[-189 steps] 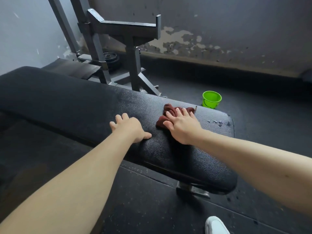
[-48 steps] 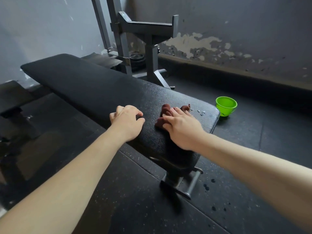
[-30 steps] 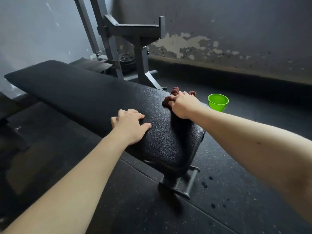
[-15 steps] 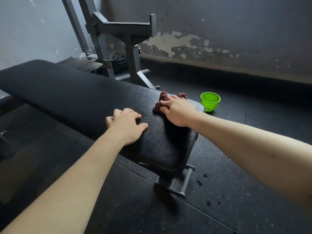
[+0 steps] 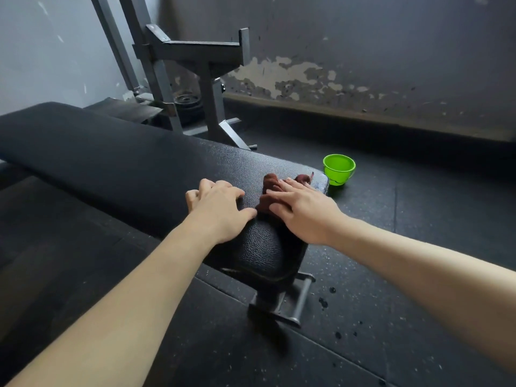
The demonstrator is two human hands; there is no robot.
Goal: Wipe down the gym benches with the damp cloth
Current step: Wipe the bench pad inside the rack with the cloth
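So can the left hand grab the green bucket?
Probably not easily: the right hand on the cloth lies between the left hand and the green bucket, on the floor past the bench.

So the black padded bench [image 5: 111,157] runs across the shot, and the right hand [image 5: 301,213] is lying flat on a dark red cloth [image 5: 269,182] bunched up on the pad close to the bench's right end. The left hand [image 5: 220,210] rests on the pad just beside the cloth, thumb nearly touching it. There's a little green bucket [image 5: 338,169] on the floor just past that end, a grey steel rack [image 5: 201,51] behind the bench, and dark drips on the floor [image 5: 418,219] by the bench's metal foot [image 5: 290,303].
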